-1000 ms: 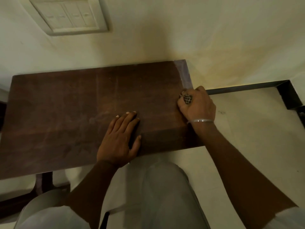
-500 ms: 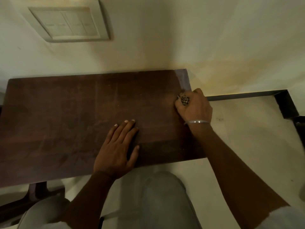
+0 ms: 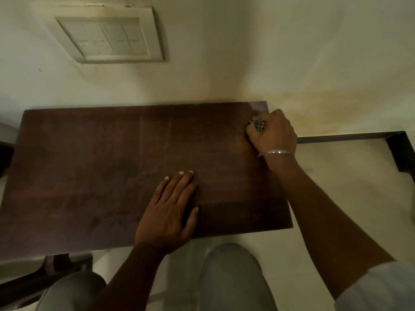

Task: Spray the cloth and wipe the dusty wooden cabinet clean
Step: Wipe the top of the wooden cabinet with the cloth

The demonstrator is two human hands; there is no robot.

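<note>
Head view: looks straight down on the dark wooden cabinet [image 3: 112,176], whose top is set against a pale wall [image 3: 292,52] and fills the middle of the frame.
Cabinet surface: dull and streaky, with faint smudged patches at 9 o'clock from the left hand and a paler strip at the back right corner, 1 o'clock.
Cloth: small checked cloth [image 3: 259,125], bunched up, only a scrap showing. It sits at 2 o'clock on the top, close to the right edge and back corner.
Right hand: right hand [image 3: 272,133] has fingers curled tight round the cloth, knuckles up, lying over the cabinet's right edge.
Bangle: thin silver bangle [image 3: 275,152] on the right wrist.
Left hand: left hand [image 3: 167,209] lies flat, palm down, fingers straight and together, thumb out toward 3 o'clock. It rests on the top at 6 o'clock near the front edge and holds nothing.
Switch plate: switch plate [image 3: 107,38] on the wall at 11 o'clock.
Skirting: dark skirting [image 3: 350,139] runs from beside the right hand toward 3 o'clock.
Floor: pale floor [image 3: 325,198] at 4 o'clock.
Trousers: grey trousers [image 3: 233,277] at 6 o'clock, below the front edge.
Sleeve: pale sleeve [image 3: 377,288] at 5 o'clock.
</note>
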